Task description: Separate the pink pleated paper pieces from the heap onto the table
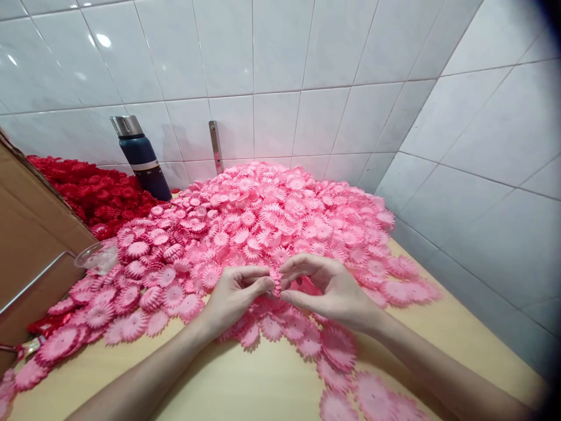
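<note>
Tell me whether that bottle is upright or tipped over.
Upright: the bottle has its cap on top, base down; its slant roughly matches the wall's tile lines.

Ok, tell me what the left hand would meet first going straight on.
Beyond the pink piece it holds, the left hand would likely meet the right hand first; the gap between them is unclear.

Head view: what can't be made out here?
All in the head view:
Pink piece: partly covered by the left hand; whether the right hand touches it is too small to tell.
Red pile: partly hidden by the cardboard box and bottle.
Cardboard box: cut off by the left edge.
Bottle: markings too small to read.
</note>
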A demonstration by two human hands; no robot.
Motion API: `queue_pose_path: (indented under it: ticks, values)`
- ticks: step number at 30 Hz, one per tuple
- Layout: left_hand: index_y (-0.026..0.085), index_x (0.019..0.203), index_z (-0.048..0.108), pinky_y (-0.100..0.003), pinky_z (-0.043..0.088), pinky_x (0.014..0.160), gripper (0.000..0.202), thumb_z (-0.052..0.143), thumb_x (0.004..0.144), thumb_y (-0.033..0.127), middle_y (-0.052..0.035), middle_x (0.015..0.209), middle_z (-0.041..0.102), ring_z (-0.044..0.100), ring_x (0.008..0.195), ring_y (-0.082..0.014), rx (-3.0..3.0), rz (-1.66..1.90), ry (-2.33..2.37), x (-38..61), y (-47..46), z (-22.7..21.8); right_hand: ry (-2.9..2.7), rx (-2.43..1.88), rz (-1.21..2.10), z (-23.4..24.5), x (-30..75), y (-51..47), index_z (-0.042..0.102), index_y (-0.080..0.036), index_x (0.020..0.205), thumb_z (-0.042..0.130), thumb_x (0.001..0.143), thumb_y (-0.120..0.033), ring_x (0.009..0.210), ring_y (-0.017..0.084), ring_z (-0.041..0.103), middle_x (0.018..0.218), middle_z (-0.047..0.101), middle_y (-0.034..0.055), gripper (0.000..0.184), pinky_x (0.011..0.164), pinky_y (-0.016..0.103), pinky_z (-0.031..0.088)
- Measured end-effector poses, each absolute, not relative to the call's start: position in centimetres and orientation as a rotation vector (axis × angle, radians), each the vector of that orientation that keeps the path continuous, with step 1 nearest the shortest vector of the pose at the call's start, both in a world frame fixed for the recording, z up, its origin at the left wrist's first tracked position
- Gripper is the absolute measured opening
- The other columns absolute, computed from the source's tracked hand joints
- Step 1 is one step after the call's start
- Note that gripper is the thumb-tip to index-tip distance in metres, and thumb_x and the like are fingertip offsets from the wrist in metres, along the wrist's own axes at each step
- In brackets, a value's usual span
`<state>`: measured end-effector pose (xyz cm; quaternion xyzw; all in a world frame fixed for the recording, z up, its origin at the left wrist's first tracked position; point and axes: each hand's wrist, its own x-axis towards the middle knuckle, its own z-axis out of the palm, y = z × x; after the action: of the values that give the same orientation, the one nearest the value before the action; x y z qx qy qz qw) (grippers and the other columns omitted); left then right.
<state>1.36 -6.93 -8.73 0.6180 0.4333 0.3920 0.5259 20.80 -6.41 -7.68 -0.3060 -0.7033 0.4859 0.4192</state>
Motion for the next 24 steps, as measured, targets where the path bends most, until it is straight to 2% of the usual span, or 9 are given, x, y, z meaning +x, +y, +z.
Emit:
queue_pose_path:
  ticks: [8, 13, 15, 19, 24]
  values:
    - [0.011, 0.082, 0.071, -0.023, 0.047, 0.062, 0.026, 0.066, 0.081, 0.037, -0.0053, 0.074, 0.07, 0.062, 0.068, -0.0147, 1.447, 0.925, 1.024, 1.3, -6.71, -8.85, -1.784, -0.779, 1.184, -7.84, 20.95, -6.36, 0.063, -0.02, 0.098, 0.07, 0.077, -0.019, 0.083, 0.018, 0.067, 0.087, 0.069, 0.0046, 0.022, 0.075, 0.034, 0.056]
    - [0.015, 0.104, 0.058, -0.029, 0.051, 0.069, 0.031, 0.062, 0.084, 0.038, -0.0026, 0.069, 0.069, 0.066, 0.068, -0.0168, 1.355, 0.91, 0.973, 1.5, -6.99, -8.65, -1.74, -0.775, 1.191, -7.49, 20.7, -6.56, 0.063, -0.019, 0.09, 0.067, 0.078, -0.014, 0.077, 0.015, 0.064, 0.082, 0.067, 0.0031, 0.014, 0.073, 0.032, 0.054]
    - [0.017, 0.099, 0.053, -0.03, 0.052, 0.07, 0.026, 0.059, 0.086, 0.039, -0.0006, 0.067, 0.066, 0.066, 0.068, -0.0162, 1.34, 0.902, 0.93, 1.6, -7.19, -8.61, -1.695, -0.794, 1.2, -7.37, 20.59, -6.59, 0.063, -0.019, 0.086, 0.067, 0.077, -0.013, 0.075, 0.015, 0.063, 0.08, 0.066, 0.0027, 0.011, 0.069, 0.03, 0.054]
    - [0.015, 0.082, 0.056, -0.023, 0.047, 0.066, 0.023, 0.066, 0.081, 0.036, -0.001, 0.074, 0.061, 0.06, 0.069, -0.0121, 1.465, 0.876, 0.916, 1.72, -7.32, -8.72, -1.658, -0.784, 1.252, -7.42, 20.56, -6.51, 0.061, -0.018, 0.085, 0.066, 0.077, -0.013, 0.073, 0.014, 0.062, 0.079, 0.065, 0.0023, 0.011, 0.063, 0.027, 0.052]
    - [0.014, 0.082, 0.061, -0.023, 0.044, 0.064, 0.022, 0.06, 0.085, 0.036, -0.0023, 0.076, 0.061, 0.056, 0.07, -0.0124, 1.531, 0.858, 0.955, 1.72, -7.28, -8.35, -1.651, -0.832, 1.251, -7.57, 20.63, -6.44, 0.061, -0.019, 0.084, 0.067, 0.076, -0.015, 0.074, 0.015, 0.062, 0.08, 0.067, 0.0031, 0.01, 0.066, 0.028, 0.052]
